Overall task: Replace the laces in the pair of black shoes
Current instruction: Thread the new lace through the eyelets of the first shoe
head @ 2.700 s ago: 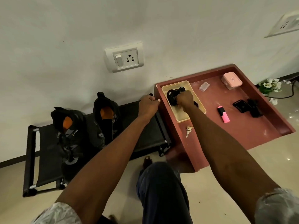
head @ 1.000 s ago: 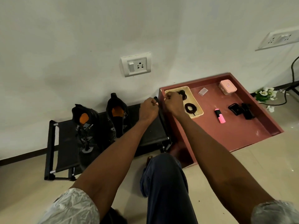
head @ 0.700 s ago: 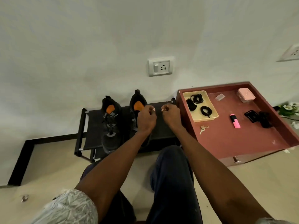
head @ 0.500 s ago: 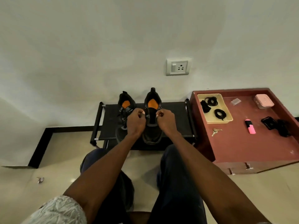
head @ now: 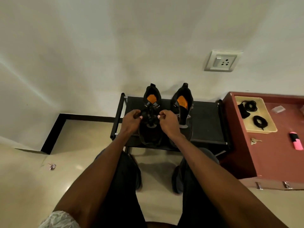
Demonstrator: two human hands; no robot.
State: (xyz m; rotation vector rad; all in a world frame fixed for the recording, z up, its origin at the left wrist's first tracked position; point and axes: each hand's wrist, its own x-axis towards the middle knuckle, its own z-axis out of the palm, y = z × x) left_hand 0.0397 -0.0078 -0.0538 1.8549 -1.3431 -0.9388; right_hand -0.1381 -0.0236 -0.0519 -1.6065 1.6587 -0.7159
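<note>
2 black shoes on a low black rack (head: 205,119), heels to the wall, toes toward the knees: left shoe (head: 150,129) under both hands, right shoe (head: 182,106) just beside it and untouched. Left hand (head: 131,120) and right hand (head: 167,120) held slightly apart, 1 to each side of the left shoe's lacing, fingers curled and pinched. Pinched on what cannot be told for sure; probably the 2 ends of a lace, too dark and thin to make out against the tongue. Judged as the start of lacing work on shoe 1 of 2, with nearly the whole task ahead.

To do this step well:
- Hold each lace end close to its tip, so as to steer it cleanly through an eyelet.
- Draw both sides evenly, 1 crossing at a time, never yanking 1 side long.
- Brace the shoe against the rack, since a loose shoe slides on that fabric deck.
- Work from the top eyelets toward the toe if stripping, the reverse if threading.

Coiled black laces (head: 259,120) in a cream tray (head: 269,129) on the red-brown cabinet top (head: 276,153), well to the right, within reach but needing a lean. Keys (head: 255,141) and a pink highlighter (head: 297,143) near the tray, of no use here.
</note>
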